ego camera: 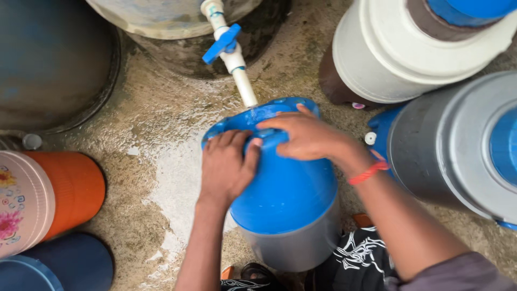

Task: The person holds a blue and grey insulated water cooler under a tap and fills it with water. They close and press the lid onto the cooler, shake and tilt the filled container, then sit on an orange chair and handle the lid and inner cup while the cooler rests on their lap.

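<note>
Blue-and-grey water cooler (288, 207) lies tilted on the wet concrete floor (161, 178) under a white pipe (239, 70) with a blue tap handle (221, 44). Left hand (226, 167) and right hand (307, 134) each grip its rim, fingers clamped on it.

so the drum (288, 194) under the tap is bright blue up top with a grey band round the bottom. the pipe (237, 59) is white with a blue lever handle (222, 44). there's a red cord bracelet (368, 172) on the right wrist, and the shorts (355, 258) at the bottom are black with white squiggly print. the jug (48, 196) on the left is orange with a cream lid that has pink flowers and little blue bits on it. below that sits a dark navy container (70, 264). the barrel (458, 151) on the right is grey with a blue cap, the cooler (409, 48) above it white over brown. the floor (161, 140) is wet mottled tan concrete
</note>
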Demonstrator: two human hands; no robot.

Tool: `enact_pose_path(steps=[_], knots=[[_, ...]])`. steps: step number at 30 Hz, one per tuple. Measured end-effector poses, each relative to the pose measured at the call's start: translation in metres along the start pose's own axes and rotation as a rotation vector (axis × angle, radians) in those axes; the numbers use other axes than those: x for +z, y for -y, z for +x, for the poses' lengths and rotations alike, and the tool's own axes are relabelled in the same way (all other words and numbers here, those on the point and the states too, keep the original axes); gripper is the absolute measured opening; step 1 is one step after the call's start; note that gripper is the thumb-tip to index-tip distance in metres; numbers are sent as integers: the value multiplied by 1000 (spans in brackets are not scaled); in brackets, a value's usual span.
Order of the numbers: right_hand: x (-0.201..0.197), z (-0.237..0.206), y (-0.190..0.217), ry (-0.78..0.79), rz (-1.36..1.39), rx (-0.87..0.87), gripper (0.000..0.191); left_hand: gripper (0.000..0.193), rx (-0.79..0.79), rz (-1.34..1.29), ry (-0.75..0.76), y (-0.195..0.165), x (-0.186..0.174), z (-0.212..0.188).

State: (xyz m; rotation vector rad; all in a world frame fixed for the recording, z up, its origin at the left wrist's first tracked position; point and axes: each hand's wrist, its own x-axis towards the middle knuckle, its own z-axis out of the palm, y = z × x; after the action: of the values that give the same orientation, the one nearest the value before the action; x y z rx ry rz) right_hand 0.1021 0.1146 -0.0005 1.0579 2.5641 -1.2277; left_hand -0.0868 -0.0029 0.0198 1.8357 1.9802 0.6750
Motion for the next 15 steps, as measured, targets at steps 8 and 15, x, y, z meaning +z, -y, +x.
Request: enact_pose_path(steps=[8, 15], knots=[[1, -13, -3, -166, -522, 5, 32, 51, 50, -70, -76, -18, 8, 2], [6, -6, 30, -242, -228, -98, 51, 56, -335, -59, 219, 15, -19, 2]])
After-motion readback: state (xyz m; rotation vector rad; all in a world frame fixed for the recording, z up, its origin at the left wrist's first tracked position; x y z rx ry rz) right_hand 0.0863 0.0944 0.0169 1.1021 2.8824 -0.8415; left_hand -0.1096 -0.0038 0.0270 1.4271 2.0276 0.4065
